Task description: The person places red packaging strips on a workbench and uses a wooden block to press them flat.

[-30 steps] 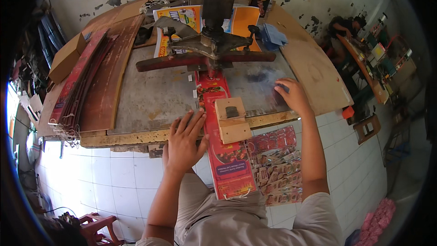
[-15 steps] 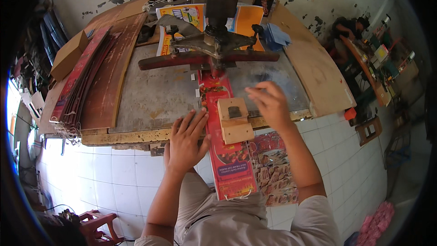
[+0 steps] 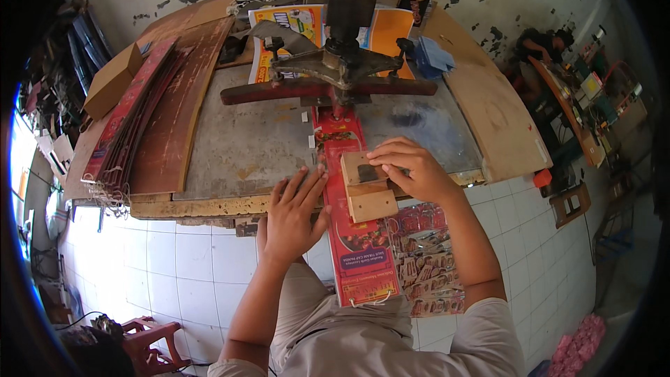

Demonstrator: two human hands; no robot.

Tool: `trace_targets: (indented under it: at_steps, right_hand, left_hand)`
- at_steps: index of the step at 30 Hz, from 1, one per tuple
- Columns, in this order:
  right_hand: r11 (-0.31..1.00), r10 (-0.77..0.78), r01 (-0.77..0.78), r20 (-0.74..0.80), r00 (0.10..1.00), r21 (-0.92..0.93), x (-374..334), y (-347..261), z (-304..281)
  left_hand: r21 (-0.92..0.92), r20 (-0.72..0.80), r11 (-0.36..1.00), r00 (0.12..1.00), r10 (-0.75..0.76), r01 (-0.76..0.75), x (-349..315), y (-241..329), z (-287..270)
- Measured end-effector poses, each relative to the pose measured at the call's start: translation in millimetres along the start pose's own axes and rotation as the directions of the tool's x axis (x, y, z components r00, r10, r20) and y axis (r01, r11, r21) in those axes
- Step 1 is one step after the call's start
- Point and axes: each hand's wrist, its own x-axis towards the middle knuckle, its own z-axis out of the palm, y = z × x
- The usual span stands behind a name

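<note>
A long stack of red printed card strips (image 3: 363,260) runs from beneath a dark metal press (image 3: 338,63) over the table edge toward my lap, with white string at its near end. On its right side lies a stepped wooden block (image 3: 370,207) with a dark patch (image 3: 368,172) on top. My left hand (image 3: 296,213) lies flat at the table's front edge, fingers spread, its tips by the left side of the strips. My right hand (image 3: 415,171) is at the block's upper right, thumb and fingers pinched together beside the dark patch; what they hold, if anything, is hidden.
Red strips are piled (image 3: 129,119) at the left, beside a cardboard box (image 3: 112,82). Blue sheets (image 3: 434,57) and a brown board (image 3: 492,112) lie to the right. A plastic-wrapped bundle (image 3: 427,258) is below the block. Another person (image 3: 541,49) sits far right.
My right hand has come down and left from above the table to the wooden block's top. My left hand stays flat at the edge. The whole view has shifted slightly.
</note>
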Motion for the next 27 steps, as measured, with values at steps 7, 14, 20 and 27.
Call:
trace_targets:
  at_steps: [7,14,20,27]
  right_hand:
    - [1.000,0.017,-0.018,-0.029,0.999,-0.024,3,-10,3]
    - [0.999,0.033,-0.033,0.003,0.999,-0.001,-3,-4,8]
    - [1.000,0.014,-0.014,-0.018,1.000,0.028,2,-16,9]
    - [0.997,0.021,-0.025,0.050,0.999,0.078,0,-11,12]
  left_hand:
    - [0.001,-0.016,1.000,1.000,0.009,-0.009,-1,-2,2]
    - [0.009,-0.031,1.000,0.999,0.020,-0.019,-1,-3,7]
    - [0.033,-0.019,0.999,1.000,0.020,-0.020,-5,-7,7]
    - [0.013,-0.024,1.000,0.999,0.025,-0.025,-3,-5,6]
